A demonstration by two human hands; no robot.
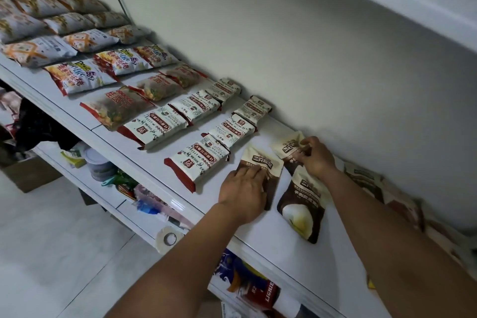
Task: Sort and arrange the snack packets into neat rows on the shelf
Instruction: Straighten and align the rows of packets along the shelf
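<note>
The white shelf (260, 240) runs from the upper left of the frame down to the lower right. Most of it carries sorted rows (154, 100) of snack packets, three deep. At the lower right, along the wall, a loose pile (371, 183) of pouches is not yet ordered. Right of centre lie three brown-and-cream pouches: the near pouch (302, 204) with a pale round picture, the left pouch (258, 160), and the rear pouch (285, 146) close to the wall. They look like light, soft bags with smooth skin, so I think they slide easily on the shelf, and hard pressing could crush what is inside. A flat palm for sliding, or a pinch at the sealed edge, seems the best hold. The left hand (244, 191) lies flat on the left pouch with straight fingers. The right hand (316, 156) has its fingers (307, 146) curled, pinching the rear pouch.
</note>
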